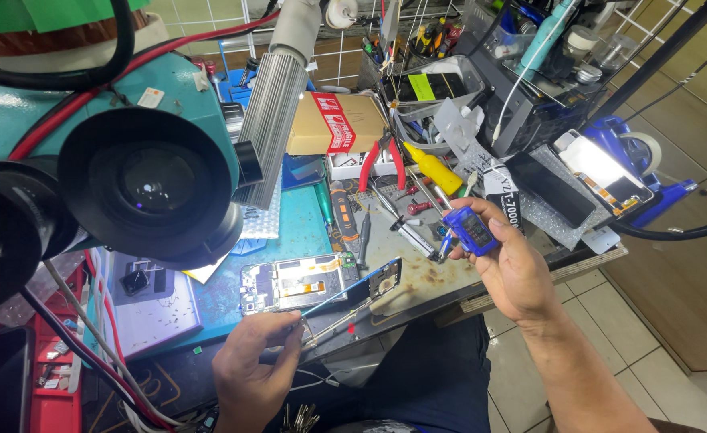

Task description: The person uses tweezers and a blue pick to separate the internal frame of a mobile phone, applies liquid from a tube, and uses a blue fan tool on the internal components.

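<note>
The open phone [299,282] lies near the front edge of the blue mat [301,224], with tools crowded behind it and little free room. The left hand [253,365] pinches thin tweezers [345,298] that point up past the phone's right end. The right hand [510,265] grips a small blue tester [472,231] off to the right. A big microscope [121,184] hides the mat's left side.

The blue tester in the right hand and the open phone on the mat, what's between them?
In the head view, a small dark board and tweezers lie between the blue tester and the open phone.
</note>
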